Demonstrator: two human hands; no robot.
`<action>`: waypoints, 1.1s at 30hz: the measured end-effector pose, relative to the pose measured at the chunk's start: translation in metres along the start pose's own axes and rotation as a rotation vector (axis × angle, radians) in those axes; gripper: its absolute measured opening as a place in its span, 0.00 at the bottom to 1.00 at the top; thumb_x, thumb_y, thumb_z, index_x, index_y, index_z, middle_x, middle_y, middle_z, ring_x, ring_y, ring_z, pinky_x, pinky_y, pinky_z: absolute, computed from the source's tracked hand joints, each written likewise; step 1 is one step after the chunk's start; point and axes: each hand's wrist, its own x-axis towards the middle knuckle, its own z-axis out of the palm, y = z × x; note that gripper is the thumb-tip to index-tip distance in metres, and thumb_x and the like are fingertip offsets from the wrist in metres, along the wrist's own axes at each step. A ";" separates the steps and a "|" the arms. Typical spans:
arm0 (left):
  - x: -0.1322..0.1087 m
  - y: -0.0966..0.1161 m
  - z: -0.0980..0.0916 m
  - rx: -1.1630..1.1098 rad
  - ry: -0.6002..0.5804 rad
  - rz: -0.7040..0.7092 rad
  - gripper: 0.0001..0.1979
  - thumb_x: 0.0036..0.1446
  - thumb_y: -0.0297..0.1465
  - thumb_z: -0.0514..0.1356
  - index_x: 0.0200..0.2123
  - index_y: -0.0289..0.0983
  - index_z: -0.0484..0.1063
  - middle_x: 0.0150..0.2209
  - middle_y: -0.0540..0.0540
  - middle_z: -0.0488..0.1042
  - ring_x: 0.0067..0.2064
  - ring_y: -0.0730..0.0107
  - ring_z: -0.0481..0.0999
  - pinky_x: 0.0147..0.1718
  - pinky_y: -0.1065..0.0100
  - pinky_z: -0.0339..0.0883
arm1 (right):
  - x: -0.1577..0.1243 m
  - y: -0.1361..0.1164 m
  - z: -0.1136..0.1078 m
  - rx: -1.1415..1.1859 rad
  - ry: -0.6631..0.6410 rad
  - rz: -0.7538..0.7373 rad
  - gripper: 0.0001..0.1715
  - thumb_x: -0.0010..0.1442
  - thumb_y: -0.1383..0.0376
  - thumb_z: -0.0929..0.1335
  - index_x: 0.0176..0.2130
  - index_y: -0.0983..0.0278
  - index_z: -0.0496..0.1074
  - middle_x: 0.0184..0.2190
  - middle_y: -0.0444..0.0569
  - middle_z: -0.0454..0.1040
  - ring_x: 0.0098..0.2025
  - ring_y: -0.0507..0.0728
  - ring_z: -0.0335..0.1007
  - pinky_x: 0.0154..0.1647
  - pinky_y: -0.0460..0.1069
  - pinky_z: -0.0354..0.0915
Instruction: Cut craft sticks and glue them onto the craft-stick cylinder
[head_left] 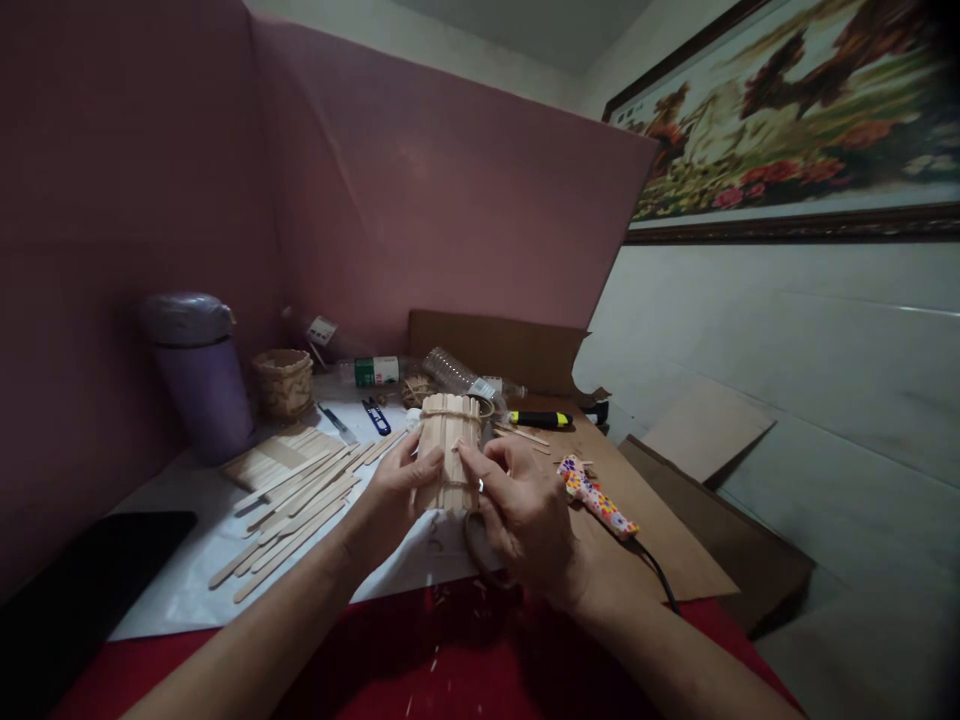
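In the middle of the view is a holder made of upright craft sticks [448, 428], with twine around its upper and lower parts. My left hand [394, 488] grips its left side, thumb on the front. My right hand [529, 515] is closed, its fingertips pinched against the front of the sticks between the bands of twine. A small pale bit shows at those fingertips, too small to name. Loose craft sticks [300, 512] lie fanned out left of my left hand. A flower-patterned glue gun [596, 498] with a black cord rests on cardboard to the right.
Farther left stand a purple thermos [202, 400] and a small woven-looking basket [283, 385], near a banded stick bundle [281, 460]. Blue thread snips [376, 416], a clear plastic bottle [452, 370] and a yellow-black utility knife [541, 420] lie behind the holder. Cardboard [652, 545] covers the right side.
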 end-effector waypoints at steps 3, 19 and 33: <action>0.002 -0.003 -0.003 0.012 -0.012 0.027 0.23 0.50 0.31 0.66 0.50 0.34 0.69 0.44 0.39 0.78 0.41 0.59 0.78 0.38 0.65 0.71 | -0.001 0.002 0.002 -0.028 0.018 -0.039 0.23 0.63 0.71 0.60 0.54 0.71 0.72 0.36 0.57 0.70 0.37 0.61 0.66 0.33 0.55 0.68; 0.008 -0.005 -0.013 0.050 0.117 0.034 0.25 0.48 0.35 0.68 0.50 0.35 0.69 0.43 0.40 0.77 0.39 0.60 0.77 0.33 0.65 0.73 | 0.012 0.005 0.015 0.545 0.188 0.538 0.07 0.64 0.60 0.64 0.39 0.62 0.68 0.30 0.44 0.70 0.30 0.53 0.66 0.31 0.48 0.63; 0.013 -0.010 -0.018 0.085 0.153 0.049 0.26 0.47 0.35 0.67 0.49 0.34 0.68 0.42 0.39 0.77 0.37 0.56 0.78 0.35 0.56 0.74 | -0.014 0.024 0.043 0.505 0.208 0.572 0.07 0.62 0.63 0.63 0.31 0.61 0.63 0.23 0.41 0.63 0.24 0.52 0.60 0.28 0.47 0.56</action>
